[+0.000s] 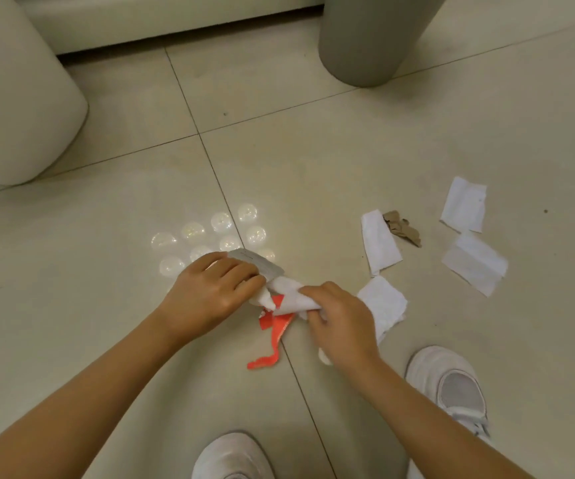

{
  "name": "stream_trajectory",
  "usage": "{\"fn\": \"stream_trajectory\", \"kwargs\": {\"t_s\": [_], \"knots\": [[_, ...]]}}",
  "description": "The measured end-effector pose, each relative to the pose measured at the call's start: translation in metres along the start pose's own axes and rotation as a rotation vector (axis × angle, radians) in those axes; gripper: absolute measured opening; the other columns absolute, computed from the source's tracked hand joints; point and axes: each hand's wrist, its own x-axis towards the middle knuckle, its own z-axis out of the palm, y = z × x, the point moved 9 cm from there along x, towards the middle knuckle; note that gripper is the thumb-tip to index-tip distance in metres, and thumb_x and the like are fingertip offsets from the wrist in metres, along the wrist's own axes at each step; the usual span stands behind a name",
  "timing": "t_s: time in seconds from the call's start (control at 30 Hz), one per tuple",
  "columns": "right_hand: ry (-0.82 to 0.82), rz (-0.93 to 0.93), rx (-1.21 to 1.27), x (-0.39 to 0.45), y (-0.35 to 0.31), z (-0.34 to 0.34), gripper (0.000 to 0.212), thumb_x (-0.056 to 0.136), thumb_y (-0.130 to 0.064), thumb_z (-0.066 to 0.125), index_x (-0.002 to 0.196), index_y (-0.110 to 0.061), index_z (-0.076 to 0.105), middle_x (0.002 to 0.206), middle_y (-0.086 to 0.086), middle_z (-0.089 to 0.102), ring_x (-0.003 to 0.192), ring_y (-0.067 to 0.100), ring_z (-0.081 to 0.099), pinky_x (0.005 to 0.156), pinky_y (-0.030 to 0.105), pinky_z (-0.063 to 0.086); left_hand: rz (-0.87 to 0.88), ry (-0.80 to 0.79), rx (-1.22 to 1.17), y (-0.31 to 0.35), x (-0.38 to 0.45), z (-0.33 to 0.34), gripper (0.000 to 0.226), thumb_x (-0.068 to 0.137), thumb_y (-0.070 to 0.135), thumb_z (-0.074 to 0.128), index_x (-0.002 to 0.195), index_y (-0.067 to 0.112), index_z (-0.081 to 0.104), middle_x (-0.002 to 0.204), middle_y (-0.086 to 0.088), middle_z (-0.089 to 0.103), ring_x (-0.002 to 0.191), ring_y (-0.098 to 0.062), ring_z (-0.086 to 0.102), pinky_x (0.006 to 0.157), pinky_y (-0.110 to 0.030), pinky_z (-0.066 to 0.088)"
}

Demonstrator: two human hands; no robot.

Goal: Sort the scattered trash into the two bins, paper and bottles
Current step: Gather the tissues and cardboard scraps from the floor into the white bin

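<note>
With both the left hand and right hand curling fingers around a bunched white tissue above the floor's near edge, the loosely dangling red scrap is risking slipping free.

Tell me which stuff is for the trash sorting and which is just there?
For the job: left hand, right hand, white tissue both hold, grey card, red wrapper, floor tissues, brown scrap, white bin, grey bin.

Just there: shoes, floor tiles.
</note>
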Motion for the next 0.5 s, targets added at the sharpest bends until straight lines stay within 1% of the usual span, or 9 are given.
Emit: {"fn": "stream_trajectory", "kwargs": {"t_s": [0.07, 0.17, 0.23, 0.3, 0.33, 0.37, 0.4, 0.43, 0.5], "knots": [[0.112, 0.013, -0.053, 0.008, 0.025, -0.035, 0.032, 0.078, -0.026, 0.046, 0.098, -0.022, 0.070, 0.081, -0.004, 0.065, 0.068, 0.019, 0.060, 0.058, 0.033, 0.046, 0.074, 0.014, 0.005, 0.001, 0.019, 0.001, 0.020, 0.086, 0.001, 0.054, 0.089, 0.012, 0.070, 0.089, -0.005, 0.070, 0.076, -0.023, 0.066, 0.076, -0.035, 0.052], [0.234, 0.134, -0.122, 0.019, 0.070, -0.079, 0.026, 0.078, -0.018, 0.059, 0.101, -0.022, 0.069, 0.088, -0.001, 0.068, 0.076, 0.022, 0.061, 0.062, 0.037, 0.049, 0.146, 0.066, 0.007, 0.002, 0.057, 0.004, 0.022, 0.088, 0.000, 0.052, 0.090, 0.013, 0.070, 0.088, -0.003, 0.069, 0.077, -0.021, 0.066, 0.076, -0.035, 0.052], [0.270, 0.240, -0.118, 0.029, 0.100, -0.094, 0.023, 0.079, -0.014, 0.064, 0.100, -0.021, 0.070, 0.088, 0.000, 0.068, 0.079, 0.025, 0.060, 0.063, 0.036, 0.047, 0.153, 0.100, 0.001, 0.003, 0.081, 0.006, 0.020, 0.088, 0.003, 0.053, 0.090, 0.014, 0.070, 0.088, -0.002, 0.069, 0.077, -0.021, 0.066, 0.077, -0.035, 0.052], [0.273, 0.313, -0.104, 0.043, 0.123, -0.099, 0.015, 0.079, -0.017, 0.062, 0.091, -0.020, 0.070, 0.081, 0.000, 0.064, 0.078, 0.029, 0.058, 0.061, 0.031, 0.040, 0.147, 0.132, -0.002, 0.003, 0.098, 0.007, 0.020, 0.088, 0.003, 0.053, 0.088, 0.014, 0.070, 0.088, -0.002, 0.070, 0.076, -0.021, 0.066, 0.077, -0.034, 0.052], [0.267, 0.324, -0.106, 0.051, 0.131, -0.099, 0.013, 0.079, -0.018, 0.061, 0.088, -0.019, 0.069, 0.082, 0.002, 0.062, 0.082, 0.032, 0.057, 0.063, 0.030, 0.038, 0.142, 0.144, -0.003, 0.003, 0.103, 0.007, 0.020, 0.088, 0.003, 0.053, 0.087, 0.014, 0.070, 0.087, -0.003, 0.070, 0.075, -0.021, 0.066, 0.077, -0.034, 0.053], [0.256, 0.319, -0.122, 0.059, 0.137, -0.098, 0.013, 0.078, -0.019, 0.064, 0.089, -0.018, 0.070, 0.091, 0.004, 0.062, 0.091, 0.035, 0.056, 0.069, 0.031, 0.039, 0.139, 0.151, -0.003, 0.003, 0.106, 0.008, 0.020, 0.087, 0.003, 0.054, 0.086, 0.014, 0.070, 0.087, -0.003, 0.070, 0.075, -0.021, 0.066, 0.077, -0.034, 0.053], [0.241, 0.305, -0.150, 0.065, 0.140, -0.095, 0.016, 0.077, -0.022, 0.068, 0.093, -0.019, 0.071, 0.106, 0.007, 0.061, 0.103, 0.036, 0.053, 0.078, 0.035, 0.042, 0.139, 0.152, -0.002, 0.004, 0.106, 0.009, 0.020, 0.087, 0.002, 0.054, 0.086, 0.014, 0.071, 0.087, -0.003, 0.070, 0.075, -0.021, 0.066, 0.077, -0.034, 0.053], [0.223, 0.299, -0.181, 0.071, 0.142, -0.092, 0.024, 0.076, -0.030, 0.073, 0.098, -0.022, 0.071, 0.122, 0.008, 0.057, 0.116, 0.036, 0.047, 0.090, 0.041, 0.041, 0.142, 0.149, 0.000, 0.004, 0.104, 0.011, 0.020, 0.086, 0.002, 0.054, 0.086, 0.014, 0.071, 0.088, -0.003, 0.070, 0.076, -0.020, 0.066, 0.078, -0.034, 0.053], [0.107, 0.329, -0.239, 0.081, 0.146, -0.081, 0.052, 0.069, -0.057, 0.072, 0.114, -0.032, 0.064, 0.143, 0.005, 0.041, 0.135, 0.029, 0.032, 0.107, 0.054, 0.027, 0.139, 0.132, 0.009, 0.002, 0.097, 0.015, 0.022, 0.086, 0.000, 0.053, 0.087, 0.013, 0.071, 0.088, -0.002, 0.070, 0.076, -0.020, 0.066, 0.078, -0.035, 0.053]]}}
